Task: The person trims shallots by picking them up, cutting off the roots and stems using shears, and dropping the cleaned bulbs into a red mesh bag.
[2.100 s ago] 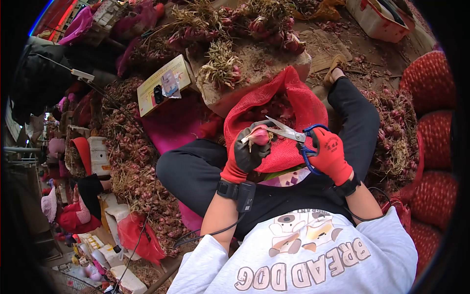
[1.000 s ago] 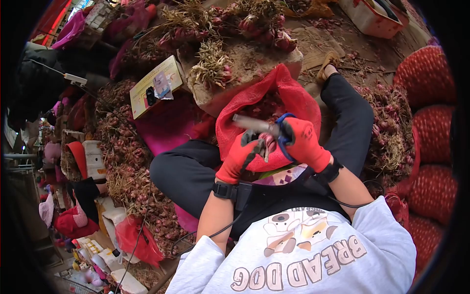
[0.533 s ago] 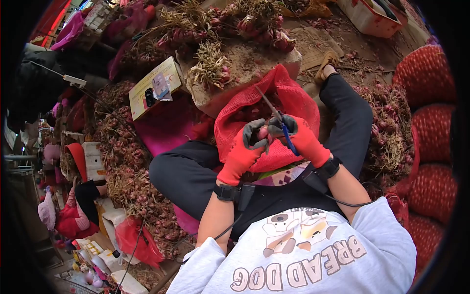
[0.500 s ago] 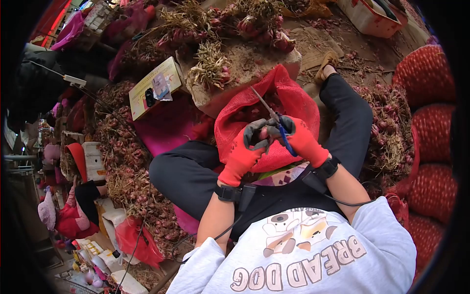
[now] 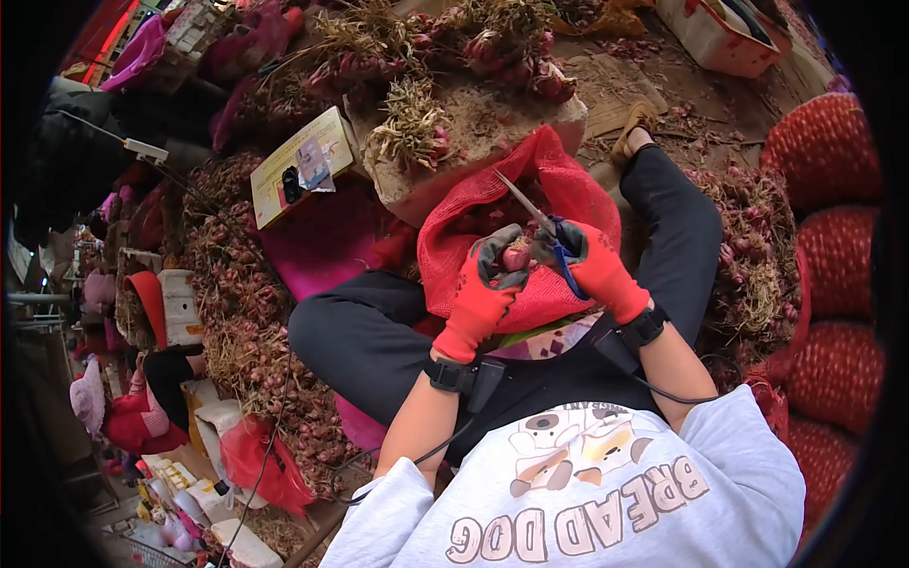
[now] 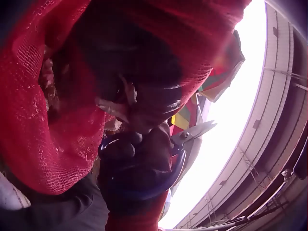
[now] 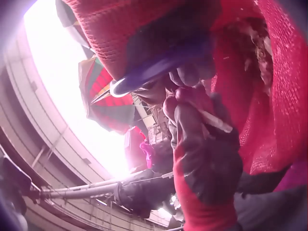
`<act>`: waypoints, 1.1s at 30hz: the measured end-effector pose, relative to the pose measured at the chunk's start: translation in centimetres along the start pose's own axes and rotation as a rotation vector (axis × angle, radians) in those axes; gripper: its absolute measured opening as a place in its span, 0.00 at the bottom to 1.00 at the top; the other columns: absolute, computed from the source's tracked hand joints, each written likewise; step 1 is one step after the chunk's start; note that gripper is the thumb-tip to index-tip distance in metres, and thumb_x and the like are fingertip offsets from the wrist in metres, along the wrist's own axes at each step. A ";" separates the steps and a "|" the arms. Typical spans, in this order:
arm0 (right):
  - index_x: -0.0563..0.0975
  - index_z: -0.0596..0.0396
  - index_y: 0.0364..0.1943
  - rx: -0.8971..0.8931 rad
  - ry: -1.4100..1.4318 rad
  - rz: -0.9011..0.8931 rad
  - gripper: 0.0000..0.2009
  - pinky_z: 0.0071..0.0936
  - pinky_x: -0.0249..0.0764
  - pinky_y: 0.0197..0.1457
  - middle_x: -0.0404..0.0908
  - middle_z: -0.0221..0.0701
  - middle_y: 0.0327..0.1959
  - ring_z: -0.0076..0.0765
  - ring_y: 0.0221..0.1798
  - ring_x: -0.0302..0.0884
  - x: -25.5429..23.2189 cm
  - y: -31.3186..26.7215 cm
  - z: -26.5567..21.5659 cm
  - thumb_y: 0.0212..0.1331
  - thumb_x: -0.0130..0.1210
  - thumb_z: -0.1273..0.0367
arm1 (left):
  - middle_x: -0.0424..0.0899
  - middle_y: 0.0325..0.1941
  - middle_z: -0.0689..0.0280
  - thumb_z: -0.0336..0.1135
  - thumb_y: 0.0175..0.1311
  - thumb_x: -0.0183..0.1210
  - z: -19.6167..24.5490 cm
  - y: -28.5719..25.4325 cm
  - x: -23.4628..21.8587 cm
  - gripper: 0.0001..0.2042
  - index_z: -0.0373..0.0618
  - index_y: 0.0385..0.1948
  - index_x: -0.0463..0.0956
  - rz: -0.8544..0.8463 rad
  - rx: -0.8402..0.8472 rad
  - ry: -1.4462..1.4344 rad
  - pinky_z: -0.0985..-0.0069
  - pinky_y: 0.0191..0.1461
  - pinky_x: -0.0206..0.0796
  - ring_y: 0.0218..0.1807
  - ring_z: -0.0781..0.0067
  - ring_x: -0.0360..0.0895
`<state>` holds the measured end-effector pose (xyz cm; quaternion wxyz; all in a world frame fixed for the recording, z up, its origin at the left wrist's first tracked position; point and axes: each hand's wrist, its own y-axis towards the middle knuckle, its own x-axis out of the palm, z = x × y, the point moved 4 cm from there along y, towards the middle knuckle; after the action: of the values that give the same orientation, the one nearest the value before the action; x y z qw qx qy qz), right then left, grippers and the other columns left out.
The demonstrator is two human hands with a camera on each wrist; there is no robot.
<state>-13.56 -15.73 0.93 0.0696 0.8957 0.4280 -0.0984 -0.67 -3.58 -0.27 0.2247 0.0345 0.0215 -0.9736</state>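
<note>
In the head view the left hand (image 5: 484,292), in a red glove with dark fingers, grips a pinkish bulb (image 5: 516,257) between thumb and fingers. Close by on the right, the gloved right hand (image 5: 601,269) holds blue-handled scissors (image 5: 535,207), whose blades point up and left, away from the body. Both hands are over the near side of a red mesh bag (image 5: 454,218), its mouth showing dark reddish bits inside. A pale stem (image 7: 216,121) juts from the bulb in the right wrist view. The left wrist view shows the scissor blades (image 6: 195,132) slightly parted.
Beyond the bag, a dusty block (image 5: 502,114) carries bundles of dried bulbs (image 5: 409,133). A yellowish box (image 5: 303,168) stands to its left. Heaped bulbs (image 5: 251,312) lie left, full red sacks (image 5: 833,256) right. A white crate (image 5: 724,40) is at top right.
The hands have moved slightly apart, and more of the bulb shows in the left hand. Earlier the scissors crossed in front of it; now they point up and left beside it.
</note>
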 end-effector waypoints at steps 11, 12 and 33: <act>0.77 0.59 0.41 0.147 0.257 0.014 0.11 0.24 0.72 0.40 0.81 0.26 0.33 0.21 0.35 0.75 2.5 -0.2 1.0 0.56 0.62 0.70 | 0.73 0.47 0.58 0.29 0.50 0.64 0.5 -0.5 0.2 0.24 0.43 0.52 0.72 0.078 0.130 0.393 0.70 0.49 0.69 0.46 0.61 0.75; 0.77 0.59 0.41 0.191 0.317 0.031 0.11 0.23 0.72 0.39 0.80 0.26 0.33 0.21 0.34 0.76 2.6 -0.2 0.8 0.56 0.61 0.71 | 0.73 0.46 0.57 0.29 0.50 0.65 0.3 -0.5 0.1 0.23 0.44 0.51 0.72 0.096 0.117 0.366 0.69 0.49 0.69 0.45 0.59 0.75; 0.78 0.60 0.41 0.227 0.258 -0.046 0.11 0.26 0.75 0.36 0.82 0.34 0.31 0.27 0.29 0.78 1.7 0.3 2.6 0.54 0.60 0.71 | 0.69 0.51 0.60 0.26 0.50 0.65 -0.3 -0.3 0.4 0.28 0.42 0.57 0.67 0.088 0.089 0.262 0.73 0.47 0.69 0.49 0.67 0.73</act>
<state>-12.57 -15.20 -1.96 -0.0897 0.8930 0.4399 -0.0320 -1.14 -3.47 -0.55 0.2608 0.1723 0.0058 -0.9499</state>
